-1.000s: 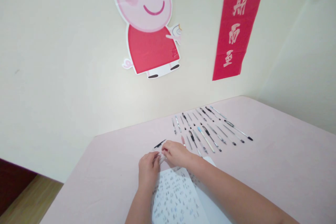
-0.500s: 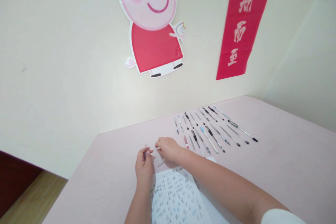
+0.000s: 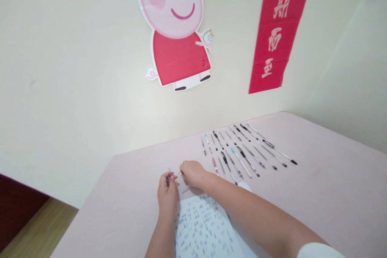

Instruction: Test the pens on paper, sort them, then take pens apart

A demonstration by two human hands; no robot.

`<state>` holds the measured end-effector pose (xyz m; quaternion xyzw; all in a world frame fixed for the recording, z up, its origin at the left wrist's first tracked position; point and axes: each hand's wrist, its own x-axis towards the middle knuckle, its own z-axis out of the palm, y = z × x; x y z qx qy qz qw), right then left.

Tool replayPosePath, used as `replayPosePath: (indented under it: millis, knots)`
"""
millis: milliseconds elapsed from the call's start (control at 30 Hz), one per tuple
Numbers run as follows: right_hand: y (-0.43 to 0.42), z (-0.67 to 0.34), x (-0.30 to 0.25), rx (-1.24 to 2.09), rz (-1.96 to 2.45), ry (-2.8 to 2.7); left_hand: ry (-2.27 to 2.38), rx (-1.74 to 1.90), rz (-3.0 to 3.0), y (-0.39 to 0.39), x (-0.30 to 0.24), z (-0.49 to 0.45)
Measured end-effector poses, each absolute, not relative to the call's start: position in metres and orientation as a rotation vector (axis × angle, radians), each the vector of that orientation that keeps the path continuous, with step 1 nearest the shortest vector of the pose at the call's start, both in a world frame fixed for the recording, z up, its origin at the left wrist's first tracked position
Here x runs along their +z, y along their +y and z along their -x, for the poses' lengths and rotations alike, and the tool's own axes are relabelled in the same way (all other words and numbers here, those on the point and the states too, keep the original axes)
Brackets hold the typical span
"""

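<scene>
Cap [image 3: 168,170], newly apart, in left grip [image 3: 168,189]

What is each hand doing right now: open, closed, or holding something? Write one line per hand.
Left hand: closed on a small pen part.
Right hand: closed on a pale pen.

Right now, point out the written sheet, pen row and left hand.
written sheet [image 3: 202,229], head view, middle of the page
pen row [image 3: 241,152], head view, a pen mid-row
left hand [image 3: 167,194], head view, back of hand

Forearms [image 3: 242,217] bare; a white sleeve [image 3: 320,250] (right arm) shows.
</scene>
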<state>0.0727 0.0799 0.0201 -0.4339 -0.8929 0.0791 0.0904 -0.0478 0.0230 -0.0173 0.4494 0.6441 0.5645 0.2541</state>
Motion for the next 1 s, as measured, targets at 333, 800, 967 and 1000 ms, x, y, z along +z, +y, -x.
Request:
replayPosePath:
  millis: [333, 800, 967, 1000]
  knots:
    - [0.059, -0.12, 0.041, 0.606, 1.37, -2.351, 1.695, 1.452, -1.449, 0.02, -0.017, 0.04]
    - [0.06, -0.127, 0.024, 1.015, 1.265, -1.901, 1.68, 1.141, -1.965, 0.02, -0.019, 0.043]
    - [0.058, -0.124, 0.022, 1.037, 1.241, -1.89, 1.669, 1.142, -2.021, 0.019, -0.016, 0.042]
    - [0.058, -0.124, 0.021, 1.036, 1.249, -1.893, 1.665, 1.139, -2.032, 0.019, -0.015, 0.041]
